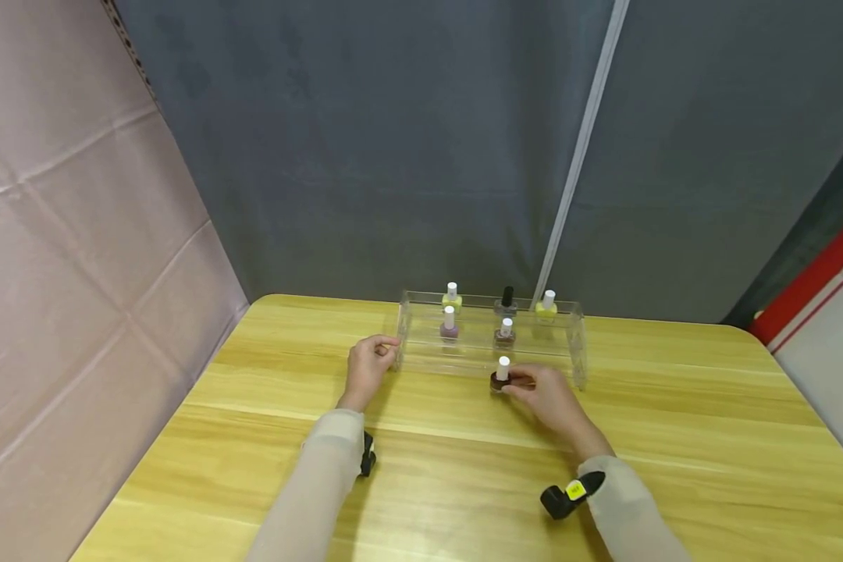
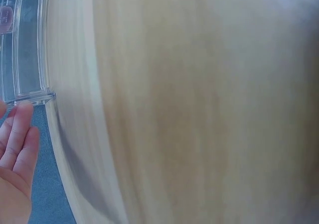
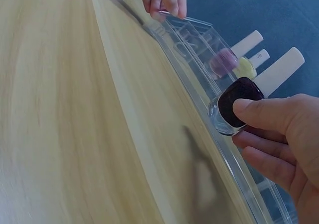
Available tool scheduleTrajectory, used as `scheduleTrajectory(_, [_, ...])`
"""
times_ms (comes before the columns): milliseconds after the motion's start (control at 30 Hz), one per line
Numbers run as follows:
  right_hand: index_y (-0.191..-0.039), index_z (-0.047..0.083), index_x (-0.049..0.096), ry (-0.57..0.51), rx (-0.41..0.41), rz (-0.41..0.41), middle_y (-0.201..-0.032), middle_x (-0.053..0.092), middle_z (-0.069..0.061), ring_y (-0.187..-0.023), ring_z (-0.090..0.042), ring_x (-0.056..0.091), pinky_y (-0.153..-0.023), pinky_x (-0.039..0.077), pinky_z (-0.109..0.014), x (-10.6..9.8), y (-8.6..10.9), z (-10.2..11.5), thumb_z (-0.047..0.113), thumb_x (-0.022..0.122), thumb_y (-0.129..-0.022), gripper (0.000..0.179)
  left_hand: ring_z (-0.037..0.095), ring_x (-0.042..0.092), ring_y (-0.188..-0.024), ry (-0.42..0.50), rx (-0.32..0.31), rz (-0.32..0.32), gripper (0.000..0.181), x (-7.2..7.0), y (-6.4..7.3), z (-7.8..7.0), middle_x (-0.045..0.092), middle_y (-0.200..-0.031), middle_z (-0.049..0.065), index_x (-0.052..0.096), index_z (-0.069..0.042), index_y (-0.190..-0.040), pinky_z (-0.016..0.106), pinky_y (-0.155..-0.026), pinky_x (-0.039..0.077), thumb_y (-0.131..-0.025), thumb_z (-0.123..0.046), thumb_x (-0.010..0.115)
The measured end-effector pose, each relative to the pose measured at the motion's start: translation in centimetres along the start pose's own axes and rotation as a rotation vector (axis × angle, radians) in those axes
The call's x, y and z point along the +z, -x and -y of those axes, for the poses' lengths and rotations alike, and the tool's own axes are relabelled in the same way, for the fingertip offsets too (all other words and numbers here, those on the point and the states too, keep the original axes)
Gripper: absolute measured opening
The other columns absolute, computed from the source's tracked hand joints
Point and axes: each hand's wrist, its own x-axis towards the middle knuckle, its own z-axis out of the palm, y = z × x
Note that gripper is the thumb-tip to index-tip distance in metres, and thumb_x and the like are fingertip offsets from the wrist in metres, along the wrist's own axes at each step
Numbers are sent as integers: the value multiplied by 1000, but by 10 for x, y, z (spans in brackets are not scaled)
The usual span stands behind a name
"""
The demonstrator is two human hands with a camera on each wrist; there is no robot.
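Note:
Between thumb and fingers, my right hand (image 1: 549,398) pinches a dark red nail polish bottle (image 3: 241,102) with a white cap, in front of a clear stepped rack (image 1: 421,355). The bottle is tilted in the right wrist view. My left hand (image 1: 367,370) touches the rack's left end, its fingers (image 2: 22,124) fairly straight against the outside. A lilac nail polish (image 1: 449,332) and a brownish one (image 1: 504,339) stand on the middle step. Behind them on the top step are two yellow bottles, one left (image 1: 453,300) and one right (image 1: 545,308), and a black-capped bottle (image 1: 508,303).
The rack stands near the back edge of a wood-grain table (image 1: 435,484). A dark grey curtain (image 1: 365,156) hangs behind it. Pink cloth (image 1: 84,257) covers the left side, and a red and white panel (image 1: 832,312) is at the right.

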Motion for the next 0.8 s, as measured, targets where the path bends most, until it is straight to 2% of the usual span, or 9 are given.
scheduleTrajectory(333, [-108,-3,66,32,-15,-17,-103,67,-16,-89,-24,65,-78,52,-37,-10,4,-5,6,69,-82,27,10,50,-48,0,1,-11,11,0,1,-1,63,-66,3,73,-4,-91,20,-39,34,-84,-3,65])
scheduleTrajectory(533, [-109,-3,66,51,-1,-26,-104,66,-16,-89,-25,65,-77,53,-37,-17,8,-8,8,69,-84,28,11,47,-46,-15,-2,-13,11,0,1,-1,63,-66,4,73,-3,-92,20,-39,33,-84,-4,64])
scheduleTrajectory(800, [-111,-2,65,53,34,-16,-106,66,-16,-92,-26,64,-79,52,-39,-30,10,-11,10,67,-85,29,10,49,-47,-9,-24,-6,11,0,1,-1,63,-66,4,73,-4,-91,20,-39,33,-83,-3,65])
